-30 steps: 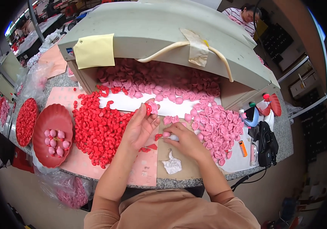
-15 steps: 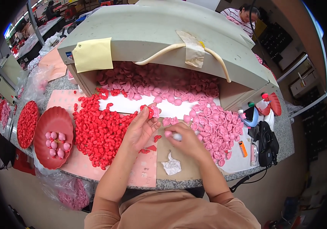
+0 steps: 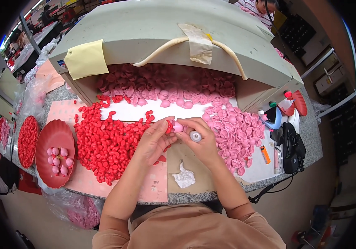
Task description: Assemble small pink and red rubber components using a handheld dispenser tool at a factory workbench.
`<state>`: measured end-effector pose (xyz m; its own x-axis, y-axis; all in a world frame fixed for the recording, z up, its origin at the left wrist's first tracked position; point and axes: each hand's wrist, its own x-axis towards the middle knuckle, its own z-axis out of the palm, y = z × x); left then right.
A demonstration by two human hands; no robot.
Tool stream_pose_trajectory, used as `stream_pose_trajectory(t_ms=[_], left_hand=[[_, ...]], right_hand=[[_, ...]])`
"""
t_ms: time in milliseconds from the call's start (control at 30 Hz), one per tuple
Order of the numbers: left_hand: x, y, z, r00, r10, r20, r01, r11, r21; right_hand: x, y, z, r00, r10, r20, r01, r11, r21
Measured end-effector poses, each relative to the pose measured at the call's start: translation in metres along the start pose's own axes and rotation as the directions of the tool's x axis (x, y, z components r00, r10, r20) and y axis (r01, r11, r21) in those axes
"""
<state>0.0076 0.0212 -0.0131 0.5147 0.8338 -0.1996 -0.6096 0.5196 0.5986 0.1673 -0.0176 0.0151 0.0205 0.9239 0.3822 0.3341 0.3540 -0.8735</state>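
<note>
Work is in front of the grey hood (image 3: pixel 144 31), at the centre of the bench (image 3: pixel 186 198).

Left hand (image 3: pixel 152 143): thumb and fingertips closed, pinching a small red piece (image 3: pixel 169 126). Right hand (image 3: pixel 205 141): thumb and forefinger brought in at a pink piece (image 3: pixel 178 127), which sits against the right side of the red piece. The same hand holds a white bottle (image 3: pixel 195 136), its nozzle end showing between the fingers. Whether the right fingertips press or only steady the pink piece cannot be told; the fingers cover the contact. Bottle contents: cannot be determined.

Supply: the red pile (image 3: pixel 107 143) lies to the left, the pink pile (image 3: pixel 236 130) to the right. A red dish (image 3: pixel 55 135) at the left holds a cluster of pink-and-red units (image 3: pixel 56 159). A crumpled tissue (image 3: pixel 184 177) lies on the brown sheet (image 3: pixel 203 182), near side.

Step in hand, as judged: joining the pink piece to the red one. The two appear to meet, but seating is not verified from this view.

Next move, as judged: it calls for an even, light push with both pieces aligned, the left pinch kept firm, and the nozzle held clear of the joint.
</note>
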Motion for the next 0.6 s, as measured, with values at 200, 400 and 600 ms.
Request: stream_pose_trajectory(t_ms=[200,400,600], left_hand=[[-0.0004,-0.0010,0.0032,1.000,-0.023,-0.008,0.023,0.999,0.027],[-0.0002,-0.0021,0.0027,0.999,-0.030,0.023,0.029,0.999,0.039],[0.0014,-0.0085,-0.0037,1.000,0.016,0.001,-0.016,0.997,0.076]], right_hand=[[0.0002,0.0007,0.0014,0.999,-0.029,0.023,0.030,0.999,-0.036],[-0.0005,0.0014,0.0014,0.999,-0.035,0.028,0.037,0.997,-0.065],[-0.0053,0.0094,0.0004,1.000,-0.011,0.014,0.011,1.000,0.001]])
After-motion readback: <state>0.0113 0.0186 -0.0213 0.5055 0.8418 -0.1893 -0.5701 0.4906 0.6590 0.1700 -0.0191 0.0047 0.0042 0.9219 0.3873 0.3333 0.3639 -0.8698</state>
